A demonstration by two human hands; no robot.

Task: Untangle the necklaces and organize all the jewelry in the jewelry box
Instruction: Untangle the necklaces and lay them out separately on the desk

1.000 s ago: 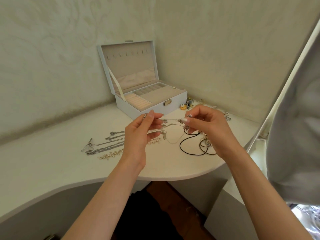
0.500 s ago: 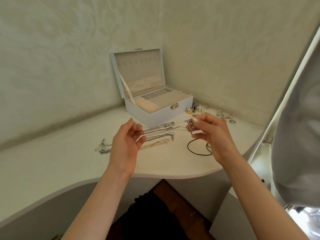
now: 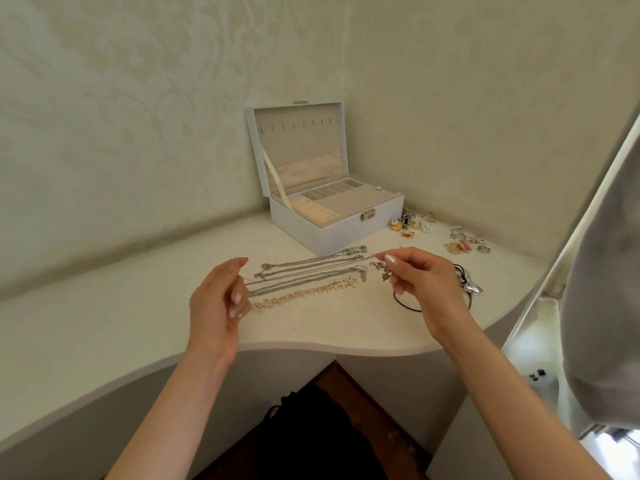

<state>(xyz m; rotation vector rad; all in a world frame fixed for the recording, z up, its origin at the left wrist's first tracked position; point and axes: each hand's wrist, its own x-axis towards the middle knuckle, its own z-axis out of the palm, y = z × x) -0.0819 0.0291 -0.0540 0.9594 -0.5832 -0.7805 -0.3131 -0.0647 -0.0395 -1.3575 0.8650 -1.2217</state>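
Note:
A white jewelry box (image 3: 346,233) stands open at the back of the counter, its lid upright. Several silver chain necklaces (image 3: 311,271) lie stretched out in rows in front of it, with a pale beaded necklace (image 3: 304,295) nearest me. My right hand (image 3: 426,285) pinches one end of a thin silver chain with a small charm (image 3: 383,271). My left hand (image 3: 218,303) holds the other end of that chain with curled fingers, just left of the rows. A black cord necklace (image 3: 405,304) with a silver pendant (image 3: 472,285) lies partly hidden behind my right hand.
Small earrings and rings (image 3: 412,225) and more pieces (image 3: 464,244) are scattered right of the box, near the wall corner. The counter's curved front edge (image 3: 311,348) is close below my hands. A grey cloth (image 3: 602,271) hangs at the right.
Both hands have lowered toward the counter and moved apart, drawing the thin chain out straight. The view has shifted, so the box and necklaces appear further right.

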